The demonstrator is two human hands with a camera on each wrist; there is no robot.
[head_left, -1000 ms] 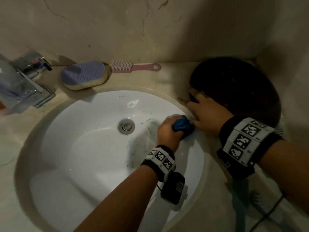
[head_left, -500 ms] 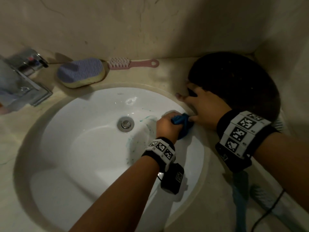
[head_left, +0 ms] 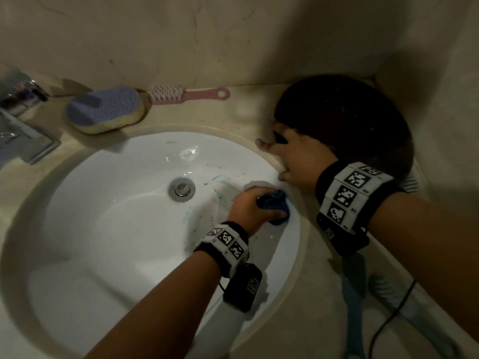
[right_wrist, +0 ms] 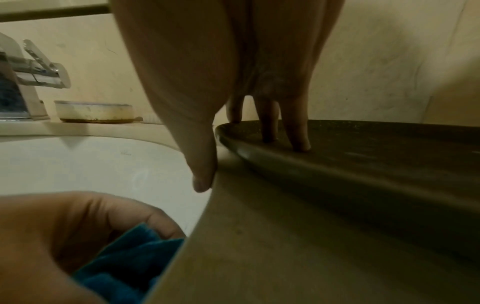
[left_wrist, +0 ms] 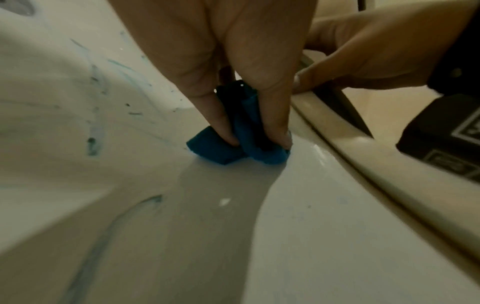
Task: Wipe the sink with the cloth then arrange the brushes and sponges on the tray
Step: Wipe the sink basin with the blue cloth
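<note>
My left hand (head_left: 248, 206) grips a bunched blue cloth (head_left: 274, 206) and presses it against the right inner wall of the white sink (head_left: 103, 229), just under the rim. In the left wrist view two fingers (left_wrist: 223, 123) pin the cloth (left_wrist: 221, 150) to the porcelain. My right hand (head_left: 293, 154) rests on the counter beside the sink. Its straight fingers touch the rim of the dark round tray (head_left: 350, 120), and its thumb lies on the sink edge. The right wrist view shows those fingertips (right_wrist: 298, 142) on the tray (right_wrist: 363, 160) and the cloth (right_wrist: 135, 257) below.
Blue-green streaks (head_left: 217, 178) mark the basin near the drain (head_left: 181, 189). A purple and yellow sponge (head_left: 106, 112) and a pink brush (head_left: 186, 95) lie at the back wall. The faucet (head_left: 20, 125) stands at the left. Two brushes (head_left: 353, 294) lie on the counter under my right forearm.
My left hand has slid the cloth a little toward me along the sink's right wall. The right hand has stayed on the tray rim.
</note>
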